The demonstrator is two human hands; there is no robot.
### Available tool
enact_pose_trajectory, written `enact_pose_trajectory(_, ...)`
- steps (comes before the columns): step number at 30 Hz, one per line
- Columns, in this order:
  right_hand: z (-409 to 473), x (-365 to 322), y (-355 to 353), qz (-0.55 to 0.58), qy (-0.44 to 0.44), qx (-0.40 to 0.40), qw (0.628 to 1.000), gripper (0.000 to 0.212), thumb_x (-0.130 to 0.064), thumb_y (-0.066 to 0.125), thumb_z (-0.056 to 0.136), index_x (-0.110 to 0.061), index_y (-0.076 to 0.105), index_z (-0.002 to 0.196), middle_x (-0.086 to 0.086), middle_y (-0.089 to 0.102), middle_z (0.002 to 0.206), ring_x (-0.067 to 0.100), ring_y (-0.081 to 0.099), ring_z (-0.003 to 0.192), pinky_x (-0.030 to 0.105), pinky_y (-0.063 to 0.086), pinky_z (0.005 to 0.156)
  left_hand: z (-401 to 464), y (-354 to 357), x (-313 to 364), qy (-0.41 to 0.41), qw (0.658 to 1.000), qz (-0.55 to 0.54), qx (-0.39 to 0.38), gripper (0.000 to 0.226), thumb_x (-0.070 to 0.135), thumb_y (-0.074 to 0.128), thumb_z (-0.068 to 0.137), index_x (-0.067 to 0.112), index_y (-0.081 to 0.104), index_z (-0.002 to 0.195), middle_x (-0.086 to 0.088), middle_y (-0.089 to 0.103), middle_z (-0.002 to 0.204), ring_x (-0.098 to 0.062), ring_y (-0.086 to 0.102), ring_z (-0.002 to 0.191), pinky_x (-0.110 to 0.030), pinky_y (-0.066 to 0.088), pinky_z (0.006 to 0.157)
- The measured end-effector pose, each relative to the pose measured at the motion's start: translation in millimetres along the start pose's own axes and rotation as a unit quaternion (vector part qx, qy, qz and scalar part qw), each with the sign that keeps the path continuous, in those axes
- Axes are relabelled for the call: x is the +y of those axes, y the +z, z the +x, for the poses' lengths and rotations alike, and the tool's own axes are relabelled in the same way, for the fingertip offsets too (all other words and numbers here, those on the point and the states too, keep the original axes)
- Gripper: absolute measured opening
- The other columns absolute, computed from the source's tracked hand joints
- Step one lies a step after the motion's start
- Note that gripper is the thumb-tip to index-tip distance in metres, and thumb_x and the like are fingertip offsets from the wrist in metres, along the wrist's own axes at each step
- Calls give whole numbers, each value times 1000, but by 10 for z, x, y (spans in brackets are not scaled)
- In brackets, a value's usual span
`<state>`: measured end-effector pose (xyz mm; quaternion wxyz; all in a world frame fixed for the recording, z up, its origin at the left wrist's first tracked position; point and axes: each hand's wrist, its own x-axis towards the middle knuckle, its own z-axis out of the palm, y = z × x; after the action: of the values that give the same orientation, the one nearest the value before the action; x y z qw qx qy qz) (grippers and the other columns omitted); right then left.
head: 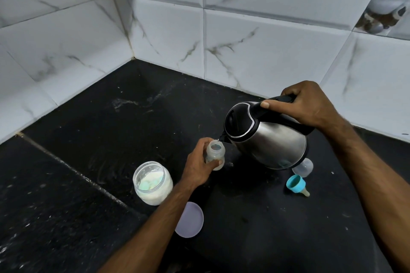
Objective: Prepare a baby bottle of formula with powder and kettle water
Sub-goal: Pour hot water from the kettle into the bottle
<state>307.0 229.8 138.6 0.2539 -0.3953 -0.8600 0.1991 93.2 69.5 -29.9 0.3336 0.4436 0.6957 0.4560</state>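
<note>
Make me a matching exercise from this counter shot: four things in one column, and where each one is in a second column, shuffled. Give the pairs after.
Things
1. kettle
2. baby bottle
3. powder jar
4. teat with blue ring

Places
A. standing open on the counter, left of the left forearm
B. held upright in the grip of the left hand
C. lying on its side on the counter, below the kettle in the picture
D. tilted by the right hand, spout over the bottle's mouth

Pairs: 1-D, 2-B, 3-A, 4-C
</note>
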Motion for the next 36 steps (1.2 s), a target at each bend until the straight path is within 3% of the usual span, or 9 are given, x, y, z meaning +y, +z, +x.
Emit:
enact_pose_trajectory(9,14,-22,-20,-4,-1,4,1000,93,-97,58,53,-7,37,56,-6,21,46,11,22,45,30,21,49,-13,-8,25,-3,1000,1,-1,57,6,79,78,26,51,123,6,63,124,-12,58,119,-40,47,106)
enact_pose_trajectory(18,9,18,-18,-3,10,6,1000,93,-96,60,52,-5,42,52,-6,25,44,9,25,44,30,24,48,-10,-9,34,-11,1000,7,-2,59,5,79,78,25,50,126,5,61,127,-12,56,122,-41,45,108)
enact_pose_trajectory(36,-10,-19,-46,-10,1,4,1000,98,-98,57,51,-3,34,52,-1,21,49,11,21,47,32,22,50,-16,-2,37,-10,1000,-2,2,58,3,78,78,23,51,124,3,63,125,-15,58,120,-45,47,105)
